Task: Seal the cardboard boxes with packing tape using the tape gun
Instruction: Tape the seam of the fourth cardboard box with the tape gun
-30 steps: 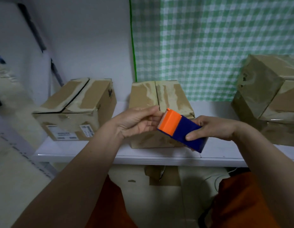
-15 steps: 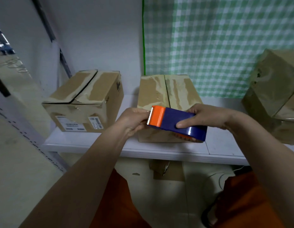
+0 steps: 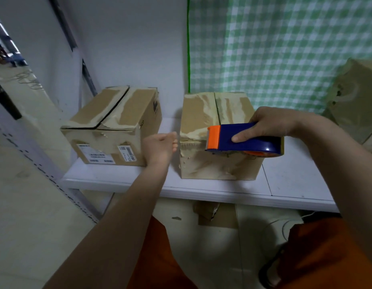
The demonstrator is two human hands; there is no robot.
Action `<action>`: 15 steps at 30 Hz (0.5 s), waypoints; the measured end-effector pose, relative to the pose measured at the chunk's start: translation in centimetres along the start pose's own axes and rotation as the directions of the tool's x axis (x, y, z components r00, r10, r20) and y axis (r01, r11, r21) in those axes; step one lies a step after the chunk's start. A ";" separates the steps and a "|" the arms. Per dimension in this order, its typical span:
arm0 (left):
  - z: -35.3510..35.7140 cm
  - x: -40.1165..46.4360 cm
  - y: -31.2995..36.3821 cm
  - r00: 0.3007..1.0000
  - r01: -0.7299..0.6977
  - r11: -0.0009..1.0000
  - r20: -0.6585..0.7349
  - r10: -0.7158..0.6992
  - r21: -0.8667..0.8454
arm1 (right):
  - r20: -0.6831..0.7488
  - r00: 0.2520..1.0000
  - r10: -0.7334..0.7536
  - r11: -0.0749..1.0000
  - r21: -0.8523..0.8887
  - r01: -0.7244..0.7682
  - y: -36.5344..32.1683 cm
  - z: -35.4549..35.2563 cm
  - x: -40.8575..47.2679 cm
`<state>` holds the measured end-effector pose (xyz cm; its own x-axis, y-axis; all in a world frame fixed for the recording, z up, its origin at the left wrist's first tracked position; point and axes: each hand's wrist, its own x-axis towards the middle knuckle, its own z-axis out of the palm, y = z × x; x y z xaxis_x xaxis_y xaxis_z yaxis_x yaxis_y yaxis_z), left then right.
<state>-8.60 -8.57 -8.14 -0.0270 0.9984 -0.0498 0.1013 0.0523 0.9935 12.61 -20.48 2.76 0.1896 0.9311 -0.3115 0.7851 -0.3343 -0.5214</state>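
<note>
A blue tape gun (image 3: 246, 139) with an orange toothed front lies level against the upper front edge of the middle cardboard box (image 3: 199, 113), whose top flaps meet at a dark seam. My right hand (image 3: 271, 124) grips the gun from above, thumb on its blue side. My left hand (image 3: 160, 147) hovers just left of the box's front corner, its fingertips pinched together. A pale strip of tape (image 3: 193, 143) seems to run from those fingertips across the box edge to the gun's orange front. The roll at the gun's rear is mostly hidden.
Another cardboard box (image 3: 118, 115) with labels stands to the left on the white shelf (image 3: 222, 189). Taped boxes (image 3: 356, 101) are stacked at the right. A green checked cloth (image 3: 285, 49) hangs behind. My orange-clad knees are below the shelf edge.
My left hand has drawn away leftward from the gun's orange front, fingers pinched. My right hand has lowered and levelled the gun against the middle box's front top edge.
</note>
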 end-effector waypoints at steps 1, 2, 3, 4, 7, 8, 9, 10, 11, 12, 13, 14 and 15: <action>0.3 -0.1 0.1 1.000 -0.010 1.000 -0.001 0.010 0.017 | -0.014 1.000 0.016 1.000 -0.026 -0.016 -0.2 -0.1 0.1; 0.5 -0.2 0.2 1.000 -0.022 0.999 -0.002 0.022 0.039 | -0.026 0.999 0.028 0.998 -0.050 -0.030 -0.5 -0.2 0.2; 0.8 -0.3 0.2 0.999 -0.040 0.997 -0.005 0.040 0.064 | -0.037 0.998 0.043 0.996 -0.070 -0.046 -0.7 -0.3 0.5; 0.8 -0.3 0.1 0.998 -0.062 0.993 -0.008 0.063 0.099 | -0.051 0.997 0.062 0.994 -0.088 -0.066 -0.9 -0.3 0.8; 1.0 -0.1 -0.2 0.991 -0.128 0.973 -0.022 0.134 0.195 | -0.077 0.992 0.102 0.985 -0.135 -0.112 -1.6 0.0 1.6; 1.1 0.1 -0.3 0.988 -0.146 0.963 -0.021 0.155 0.225 | -0.081 0.991 0.109 0.982 -0.144 -0.120 -1.8 0.1 1.8; 1.2 0.3 -0.5 0.983 -0.170 0.946 -0.018 0.181 0.275 | -0.084 0.990 0.117 0.980 -0.153 -0.129 -1.9 0.3 2.1; 1.2 0.6 -0.8 0.979 -0.190 0.923 -0.010 0.206 0.335 | -0.084 0.988 0.126 0.977 -0.162 -0.138 -2.0 0.3 2.3; 1.1 0.9 -1.1 0.973 -0.210 0.896 -0.001 0.229 0.391 | -0.082 0.988 0.134 0.974 -0.171 -0.146 -2.1 0.3 2.5; 0.9 1.0 -1.3 0.970 -0.222 0.872 0.007 0.243 0.435 | -0.079 0.987 0.138 0.972 -0.182 -0.151 -2.2 0.3 2.6; 0.8 1.2 -1.6 0.967 -0.232 0.853 0.013 0.255 0.467 | -0.075 0.987 0.141 0.970 -0.190 -0.153 -2.3 0.3 2.7; 0.7 1.2 -1.7 0.965 -0.238 0.840 0.024 0.260 0.488 | -0.070 0.987 0.143 0.969 -0.194 -0.154 -2.3 0.2 2.7; 0.6 1.1 -1.9 0.964 -0.242 0.817 0.034 0.264 0.524 | -0.066 0.987 0.145 0.968 -0.196 -0.155 -2.2 0.2 2.8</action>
<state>-8.18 -7.55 -10.13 0.0344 0.9769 0.2108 0.6100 -0.1876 0.7699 11.29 -17.18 2.93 0.3401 0.8805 -0.3303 0.8464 -0.4396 -0.3007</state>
